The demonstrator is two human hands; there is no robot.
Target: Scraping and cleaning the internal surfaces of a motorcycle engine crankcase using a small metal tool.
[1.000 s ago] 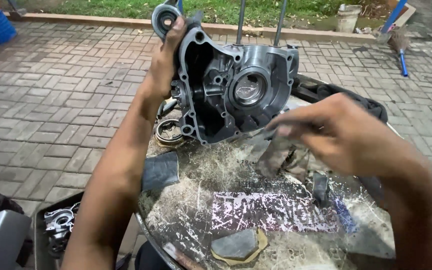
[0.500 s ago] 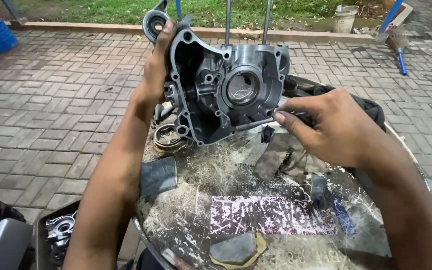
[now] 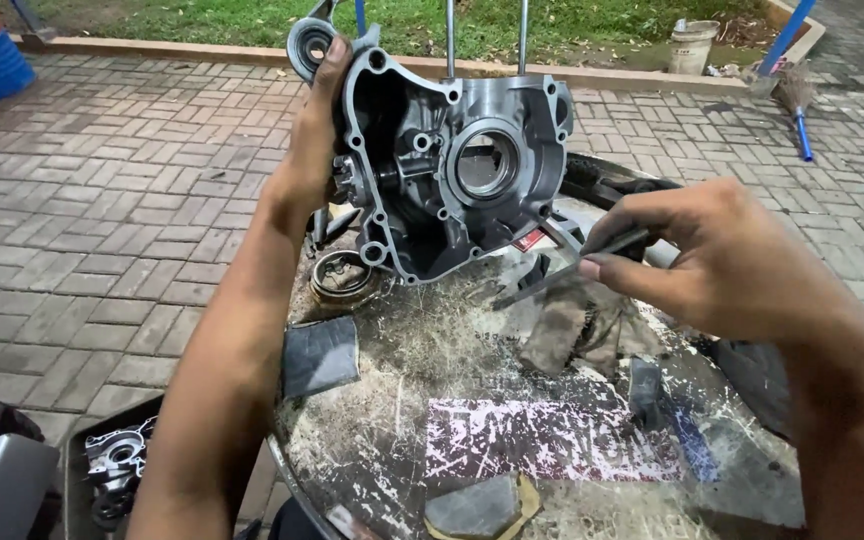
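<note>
Crankcase [image 3: 452, 175], a dark grey cast half with a round bore in its middle, stands upright on the far edge of the bench [image 3: 422, 380]. The left hand [image 3: 312, 150] grips its left rim from behind; only the thumb side and fingertips over the top edge show, the rest of those fingers [image 3: 334, 62] are hidden behind the casting. Two thin studs [image 3: 449, 40] rise from its top and are cut off by the frame edge.

The right hand [image 3: 722, 255] hovers just right of the case, fingers pinched narrow around a thin dark tool [image 3: 567, 268]. Its tip points toward the lower right corner of the case; whether tip and metal touch cannot be told, and the tool's kind is hard to make out.

The bench is a round, scratched metal top, its near edge cut off at the bottom. A ring-shaped part [image 3: 342, 275] lies on it just left of the case's foot, partly hidden behind the left wrist. A dark rubber patch [image 3: 320, 355] lies beside the forearm, and a dirty rag [image 3: 567, 325] sits under the right hand. A tyre [image 3: 617, 185] shows behind the case, mostly hidden by it and by the right hand.

Low on the left, a tray [image 3: 117, 465] with metal parts lies on the paving [image 3: 102, 200], half covered by the forearm.
</note>
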